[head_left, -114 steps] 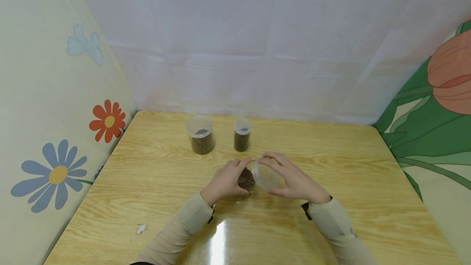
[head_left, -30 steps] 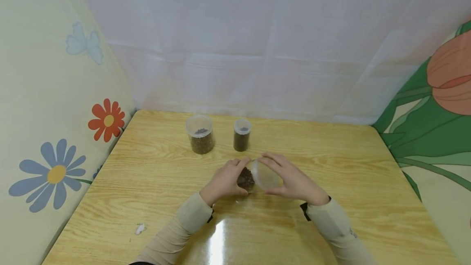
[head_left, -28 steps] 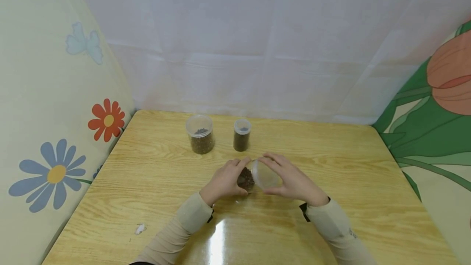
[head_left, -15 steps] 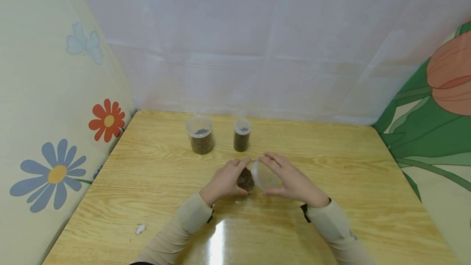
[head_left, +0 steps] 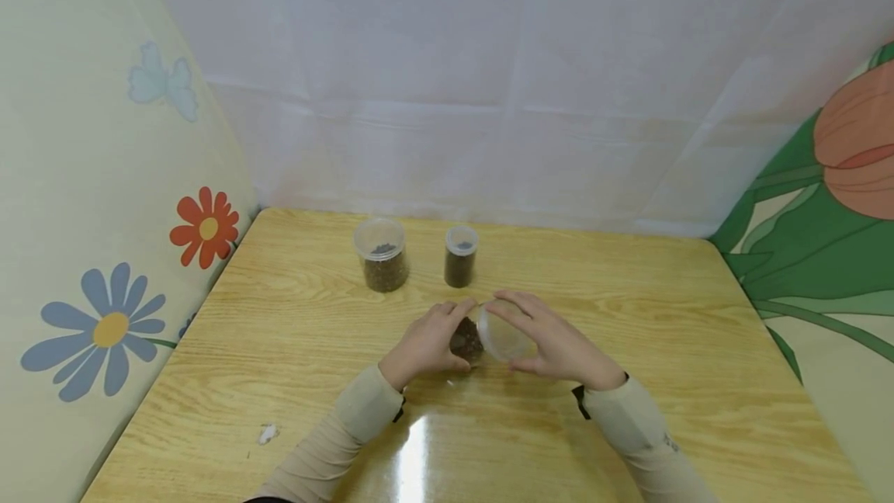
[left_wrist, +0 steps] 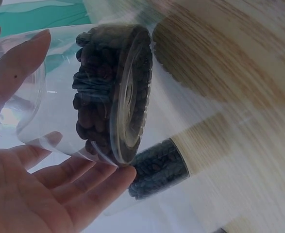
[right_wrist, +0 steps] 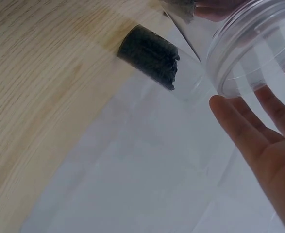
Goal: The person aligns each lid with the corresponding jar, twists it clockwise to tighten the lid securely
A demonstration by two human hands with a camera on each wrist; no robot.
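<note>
My left hand [head_left: 427, 341] grips a clear plastic jar [head_left: 466, 341] from its left side, thumb near, fingers beyond. Dark beans [left_wrist: 97, 92] fill the bottom part of the jar. The jar leans to the right over the table. At its mouth my right hand [head_left: 559, 341] holds the round clear lid [head_left: 504, 332], with thumb and fingers spread about its rim. In the right wrist view, fingertips touch the edge of the lid [right_wrist: 259, 53]. Whether the lid is tight or loose on the jar I cannot tell. Part of the jar is hidden behind my left hand.
Behind my hands stand a wide clear jar [head_left: 384, 266] and a narrow one [head_left: 459, 262], both upright with dark contents and lids. The wood-patterned table [head_left: 663, 317] meets a white cloth [head_left: 447, 99] at its back. Painted panels flank it.
My right hand's fingers and thumb have shifted slightly around the lid's rim. The left hand, the leaning jar and the two jars behind have stayed in place.
</note>
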